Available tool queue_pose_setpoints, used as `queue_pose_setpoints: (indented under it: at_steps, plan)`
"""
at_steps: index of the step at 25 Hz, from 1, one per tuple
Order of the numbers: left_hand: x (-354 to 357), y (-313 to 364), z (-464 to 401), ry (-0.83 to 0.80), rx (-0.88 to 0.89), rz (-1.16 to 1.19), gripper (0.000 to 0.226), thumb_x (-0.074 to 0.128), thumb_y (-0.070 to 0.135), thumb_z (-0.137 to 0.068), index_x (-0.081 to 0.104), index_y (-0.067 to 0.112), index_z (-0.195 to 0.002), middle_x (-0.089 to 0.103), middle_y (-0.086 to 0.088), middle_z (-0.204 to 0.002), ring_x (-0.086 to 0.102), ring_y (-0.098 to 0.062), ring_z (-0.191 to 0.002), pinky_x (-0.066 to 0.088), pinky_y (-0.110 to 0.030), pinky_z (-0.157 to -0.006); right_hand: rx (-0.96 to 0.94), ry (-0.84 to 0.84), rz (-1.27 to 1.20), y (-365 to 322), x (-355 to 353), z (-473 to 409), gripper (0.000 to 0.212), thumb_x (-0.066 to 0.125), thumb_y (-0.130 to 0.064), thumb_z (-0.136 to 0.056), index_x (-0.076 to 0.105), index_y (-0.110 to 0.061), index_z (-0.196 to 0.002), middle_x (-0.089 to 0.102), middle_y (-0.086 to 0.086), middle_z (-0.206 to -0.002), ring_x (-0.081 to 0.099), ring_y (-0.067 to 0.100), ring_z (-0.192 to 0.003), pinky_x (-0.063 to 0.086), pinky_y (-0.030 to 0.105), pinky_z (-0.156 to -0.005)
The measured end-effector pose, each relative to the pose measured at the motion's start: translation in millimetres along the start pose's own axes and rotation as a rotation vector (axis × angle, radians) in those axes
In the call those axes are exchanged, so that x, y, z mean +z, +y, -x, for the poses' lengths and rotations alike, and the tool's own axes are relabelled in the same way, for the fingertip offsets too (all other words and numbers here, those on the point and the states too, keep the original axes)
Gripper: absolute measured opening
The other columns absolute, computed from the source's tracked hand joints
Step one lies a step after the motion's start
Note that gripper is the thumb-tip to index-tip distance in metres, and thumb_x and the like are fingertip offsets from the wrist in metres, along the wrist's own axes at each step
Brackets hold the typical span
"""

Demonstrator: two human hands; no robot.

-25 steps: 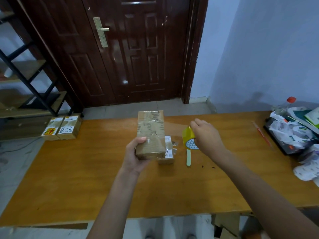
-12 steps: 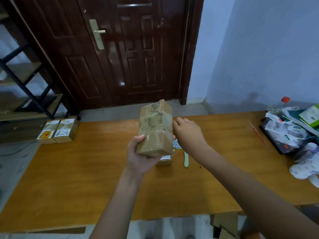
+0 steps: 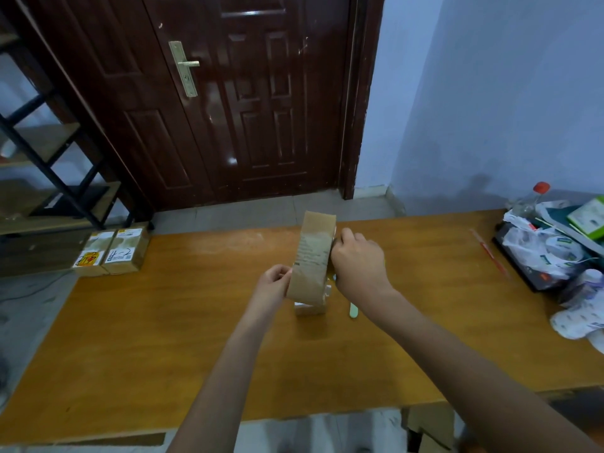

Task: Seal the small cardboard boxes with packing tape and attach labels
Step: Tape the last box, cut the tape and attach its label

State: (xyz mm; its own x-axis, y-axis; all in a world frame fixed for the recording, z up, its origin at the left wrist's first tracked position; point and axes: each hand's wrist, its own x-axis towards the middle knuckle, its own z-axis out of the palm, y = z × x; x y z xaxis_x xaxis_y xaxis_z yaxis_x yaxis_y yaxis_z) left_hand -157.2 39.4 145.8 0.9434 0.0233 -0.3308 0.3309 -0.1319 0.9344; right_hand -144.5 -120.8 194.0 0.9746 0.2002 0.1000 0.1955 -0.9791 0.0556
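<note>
I hold a small brown cardboard box (image 3: pixel 313 256) upright on its edge above the table's middle. My left hand (image 3: pixel 274 284) pinches its lower left edge. My right hand (image 3: pixel 358 264) has curled fingers against the box's right side and grips it there; whatever is under that palm is hidden. A second small box (image 3: pixel 309 309) with a white label sits on the table right beneath the held one. The pale green handle of the tape dispenser (image 3: pixel 354 311) lies on the table just right of it, its roll hidden behind my right hand.
Two labelled boxes (image 3: pixel 111 253) stand at the wooden table's (image 3: pixel 163 338) far left corner. A heap of plastic bags, a bottle and a dark tray (image 3: pixel 552 253) crowds the right end. A red pen (image 3: pixel 490 253) lies near it. Door and shelf stand beyond.
The box has been turned from flat to standing on edge. My left hand shifted from under it to its left edge. My right hand left the tape roll and came onto the box's right side.
</note>
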Motion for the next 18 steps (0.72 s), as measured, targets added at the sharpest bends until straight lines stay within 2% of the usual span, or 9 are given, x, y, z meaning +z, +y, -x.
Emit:
queue_pose_setpoints:
  at_steps: [1, 3, 4, 6, 9, 11, 14, 16, 18]
  plan:
    - [1, 4, 2, 0.019, -0.003, -0.052, 0.024, 0.043, 0.015, -0.102, 0.066, 0.009, -0.103, 0.068, -0.007, -0.099, 0.061, -0.017, -0.088, 0.047, -0.029, -0.075, 0.003, -0.008, 0.009, -1, -1, 0, 0.032, 0.069, -0.009, -0.077, 0.058, -0.01, -0.107, 0.049, 0.004, -0.1, 0.051, 0.019, -0.088, 0.046, 0.029, -0.071]
    - [-1, 13, 5, -0.068, -0.042, 0.074, 0.028, 0.043, 0.016, -0.099, 0.063, 0.009, -0.116, 0.069, -0.005, -0.102, 0.063, -0.017, -0.094, 0.05, -0.029, -0.079, -0.004, -0.007, 0.047, 0, -3, 0, 0.033, 0.067, -0.006, -0.076, 0.057, -0.009, -0.107, 0.05, 0.005, -0.101, 0.052, 0.022, -0.09, 0.044, 0.03, -0.071]
    - [-2, 15, 7, -0.152, -0.054, 0.129, 0.03, 0.051, 0.019, -0.092, 0.06, 0.01, -0.12, 0.069, -0.005, -0.104, 0.064, -0.019, -0.097, 0.052, -0.031, -0.082, -0.01, -0.01, 0.074, 1, -3, -1, 0.033, 0.066, -0.004, -0.077, 0.056, -0.007, -0.108, 0.051, 0.006, -0.102, 0.053, 0.024, -0.091, 0.043, 0.031, -0.072]
    - [3, 13, 8, -0.248, -0.049, -0.04, 0.054, 0.07, 0.027, -0.075, 0.05, 0.016, -0.124, 0.066, -0.002, -0.11, 0.065, -0.019, -0.101, 0.056, -0.037, -0.088, -0.011, -0.022, 0.093, 1, -4, -2, 0.035, 0.066, -0.005, -0.078, 0.055, -0.006, -0.111, 0.053, 0.007, -0.103, 0.055, 0.025, -0.091, 0.041, 0.031, -0.068]
    - [26, -4, 10, 0.056, -0.058, -0.322, 0.064, 0.086, 0.036, -0.067, 0.046, 0.017, -0.115, 0.063, -0.001, -0.103, 0.064, -0.019, -0.093, 0.058, -0.041, -0.081, -0.101, -0.059, 0.059, -8, -2, -3, 0.046, 0.074, -0.018, -0.076, 0.053, -0.008, -0.115, 0.056, 0.006, -0.106, 0.058, 0.025, -0.095, 0.037, 0.032, -0.069]
    - [28, -18, 9, 0.165, -0.061, -0.222, 0.057, 0.083, 0.039, -0.07, 0.053, 0.016, -0.112, 0.066, 0.0, -0.101, 0.066, -0.016, -0.087, 0.059, -0.039, -0.075, -0.138, -0.047, -0.064, 2, -4, -2, 0.047, 0.075, -0.023, -0.075, 0.052, -0.014, -0.115, 0.058, 0.001, -0.105, 0.059, 0.023, -0.096, 0.041, 0.032, -0.075]
    - [11, -28, 6, 0.093, -0.115, 0.053, 0.065, 0.082, 0.047, -0.064, 0.058, 0.018, -0.116, 0.069, -0.002, -0.107, 0.069, -0.018, -0.092, 0.059, -0.041, -0.08, -0.052, -0.016, -0.384, 41, -4, 3, 0.048, 0.075, -0.019, -0.073, 0.052, -0.019, -0.114, 0.06, -0.006, -0.103, 0.06, 0.017, -0.09, 0.046, 0.025, -0.063]
    - [8, -26, 6, 0.064, -0.13, 0.073, 0.069, 0.081, 0.049, -0.06, 0.058, 0.018, -0.117, 0.07, -0.002, -0.107, 0.069, -0.021, -0.095, 0.059, -0.043, -0.082, -0.042, 0.004, -0.517, 45, 3, 10, 0.038, 0.071, -0.01, -0.076, 0.049, -0.019, -0.105, 0.058, -0.006, -0.094, 0.06, 0.015, -0.084, 0.038, 0.019, -0.053]
    - [9, -23, 3, 0.058, -0.107, 0.111, 0.06, 0.081, 0.041, -0.066, 0.062, 0.013, -0.115, 0.072, -0.003, -0.101, 0.071, -0.023, -0.091, 0.06, -0.041, -0.078, -0.031, 0.075, -0.606, 41, 7, 11, 0.036, 0.067, -0.001, -0.077, 0.045, -0.019, -0.099, 0.054, -0.007, -0.087, 0.056, 0.011, -0.076, 0.034, 0.017, -0.05]
